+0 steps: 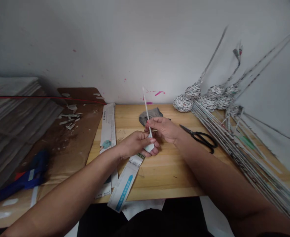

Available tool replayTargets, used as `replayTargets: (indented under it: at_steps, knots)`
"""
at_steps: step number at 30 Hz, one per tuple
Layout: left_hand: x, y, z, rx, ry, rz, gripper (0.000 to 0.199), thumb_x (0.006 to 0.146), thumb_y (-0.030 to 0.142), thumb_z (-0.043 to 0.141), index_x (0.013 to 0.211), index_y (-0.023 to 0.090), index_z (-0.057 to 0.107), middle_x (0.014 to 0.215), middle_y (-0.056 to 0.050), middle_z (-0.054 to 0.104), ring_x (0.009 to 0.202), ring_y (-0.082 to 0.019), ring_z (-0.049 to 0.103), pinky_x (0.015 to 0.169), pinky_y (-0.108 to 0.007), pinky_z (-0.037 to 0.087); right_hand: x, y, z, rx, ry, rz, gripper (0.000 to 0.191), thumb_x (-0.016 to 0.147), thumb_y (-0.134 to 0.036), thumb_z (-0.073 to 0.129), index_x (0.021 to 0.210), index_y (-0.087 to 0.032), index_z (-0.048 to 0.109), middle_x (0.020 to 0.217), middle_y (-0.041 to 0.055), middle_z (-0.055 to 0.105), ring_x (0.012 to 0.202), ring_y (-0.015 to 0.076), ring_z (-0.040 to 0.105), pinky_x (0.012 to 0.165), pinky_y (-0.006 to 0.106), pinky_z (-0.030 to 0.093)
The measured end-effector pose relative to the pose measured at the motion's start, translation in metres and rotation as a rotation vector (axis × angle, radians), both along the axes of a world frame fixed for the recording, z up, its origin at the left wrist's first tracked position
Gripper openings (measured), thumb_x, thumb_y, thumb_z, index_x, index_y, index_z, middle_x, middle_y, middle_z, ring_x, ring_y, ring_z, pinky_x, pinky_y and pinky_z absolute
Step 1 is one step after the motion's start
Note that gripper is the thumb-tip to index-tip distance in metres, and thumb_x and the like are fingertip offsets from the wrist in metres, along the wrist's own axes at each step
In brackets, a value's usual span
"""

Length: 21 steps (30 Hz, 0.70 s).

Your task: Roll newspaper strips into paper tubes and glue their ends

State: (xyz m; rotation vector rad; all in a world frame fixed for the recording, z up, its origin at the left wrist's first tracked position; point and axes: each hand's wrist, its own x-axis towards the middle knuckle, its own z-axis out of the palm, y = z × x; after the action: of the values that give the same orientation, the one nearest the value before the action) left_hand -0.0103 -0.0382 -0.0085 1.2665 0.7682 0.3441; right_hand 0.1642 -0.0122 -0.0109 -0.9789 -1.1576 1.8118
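Over the middle of the wooden table, my left hand (141, 144) is closed on the wide flat end of a paper strip (129, 179), whose printed tail hangs down over the table's front edge. From the strip's upper end rises a thin rolled paper tube (146, 107), pointing up and slightly left. My right hand (163, 128) pinches this tube low down between thumb and fingers, close to the left hand. Behind the hands lies a crumpled grey cloth (157, 113). Black scissors (201, 136) rest beside my right forearm.
A stack of printed paper strips (107, 121) lies left of my hands. Further left are a brown board (85, 131) with paper scraps, a blue glue gun (34, 174) and stacked newspapers (12, 108). Woven paper gourds (184, 102) and long paper tubes (233, 149) occupy the right side.
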Motion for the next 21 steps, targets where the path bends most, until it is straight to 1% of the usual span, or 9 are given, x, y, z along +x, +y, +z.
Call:
replayTargets:
  at_steps: [2, 3, 6, 8, 10, 13, 15, 19, 21]
  knots:
    - [-0.0001, 0.0003, -0.0001, -0.005, -0.004, 0.02, 0.037, 0.085, 0.049, 0.06, 0.094, 0.013, 0.068, 0.089, -0.011, 0.072, 0.08, -0.018, 0.067, 0.073, -0.034, 0.053, 0.0008, -0.0003, 0.0003, 0.001, 0.004, 0.098, 0.032, 0.072, -0.044, 0.078, 0.083, -0.014, 0.069, 0.078, 0.0038, 0.07, 0.063, 0.0111, 0.063, 0.054, 0.021, 0.05]
    - [-0.0002, 0.0004, -0.0004, -0.009, -0.008, 0.025, 0.038, 0.085, 0.049, 0.061, 0.093, 0.013, 0.068, 0.088, -0.011, 0.072, 0.079, -0.018, 0.067, 0.074, -0.034, 0.053, 0.0009, -0.0006, 0.0004, -0.001, 0.0, 0.123, 0.032, 0.071, -0.043, 0.078, 0.085, -0.014, 0.07, 0.078, 0.0042, 0.07, 0.062, 0.0112, 0.063, 0.052, 0.021, 0.049]
    - [-0.0001, 0.0008, -0.0021, -0.018, -0.023, 0.027, 0.038, 0.084, 0.049, 0.062, 0.093, 0.013, 0.068, 0.087, -0.012, 0.072, 0.079, -0.018, 0.068, 0.075, -0.035, 0.053, -0.0008, -0.0016, 0.0004, -0.013, -0.024, 0.075, 0.031, 0.067, -0.04, 0.082, 0.073, -0.015, 0.064, 0.061, -0.0006, 0.064, 0.046, 0.0079, 0.053, 0.04, 0.019, 0.04]
    - [0.0, 0.0011, -0.0032, -0.019, -0.028, 0.016, 0.038, 0.084, 0.049, 0.062, 0.092, 0.013, 0.068, 0.086, -0.011, 0.072, 0.08, -0.018, 0.068, 0.076, -0.035, 0.053, -0.0018, -0.0019, 0.0002, -0.004, -0.035, 0.026, 0.034, 0.066, -0.041, 0.082, 0.066, -0.015, 0.06, 0.053, -0.0033, 0.059, 0.041, 0.0064, 0.048, 0.038, 0.018, 0.036]
    - [0.0002, 0.0014, -0.0037, -0.013, -0.025, 0.008, 0.04, 0.083, 0.051, 0.062, 0.093, 0.012, 0.068, 0.087, -0.011, 0.072, 0.08, -0.018, 0.067, 0.075, -0.034, 0.052, -0.0012, -0.0014, -0.0006, 0.01, -0.038, 0.054, 0.035, 0.067, -0.043, 0.081, 0.069, -0.014, 0.062, 0.056, -0.0018, 0.061, 0.044, 0.0069, 0.052, 0.04, 0.018, 0.039]
    - [0.0008, 0.0016, -0.0031, -0.011, -0.024, 0.025, 0.045, 0.081, 0.055, 0.062, 0.093, 0.012, 0.068, 0.086, -0.011, 0.071, 0.078, -0.018, 0.067, 0.072, -0.033, 0.052, 0.0012, -0.0002, -0.0034, 0.015, -0.042, 0.157, 0.037, 0.071, -0.046, 0.078, 0.081, -0.013, 0.067, 0.063, 0.0015, 0.066, 0.047, 0.0089, 0.056, 0.043, 0.02, 0.043]
    - [0.0017, 0.0011, -0.0021, -0.015, -0.035, 0.039, 0.047, 0.08, 0.056, 0.063, 0.092, 0.011, 0.067, 0.085, -0.011, 0.07, 0.077, -0.018, 0.067, 0.071, -0.032, 0.052, 0.0012, 0.0, -0.0061, 0.017, -0.039, 0.132, 0.035, 0.07, -0.045, 0.079, 0.08, -0.014, 0.067, 0.061, 0.0005, 0.065, 0.044, 0.0087, 0.055, 0.041, 0.02, 0.041]
    - [0.0031, -0.0004, -0.0013, -0.011, -0.07, 0.046, 0.046, 0.08, 0.056, 0.063, 0.092, 0.011, 0.066, 0.083, -0.011, 0.07, 0.076, -0.018, 0.066, 0.068, -0.029, 0.051, -0.0042, -0.0016, -0.0091, 0.003, -0.04, -0.008, 0.034, 0.065, -0.043, 0.083, 0.07, -0.016, 0.062, 0.053, -0.0028, 0.061, 0.038, 0.0077, 0.049, 0.035, 0.019, 0.035]
    - [0.0028, -0.0005, -0.002, -0.005, -0.078, 0.044, 0.047, 0.08, 0.057, 0.062, 0.093, 0.011, 0.067, 0.084, -0.012, 0.071, 0.076, -0.018, 0.067, 0.068, -0.029, 0.051, -0.0066, -0.0019, -0.008, -0.012, -0.059, -0.019, 0.036, 0.065, -0.045, 0.082, 0.07, -0.017, 0.061, 0.053, -0.0027, 0.061, 0.037, 0.0084, 0.049, 0.035, 0.02, 0.035]
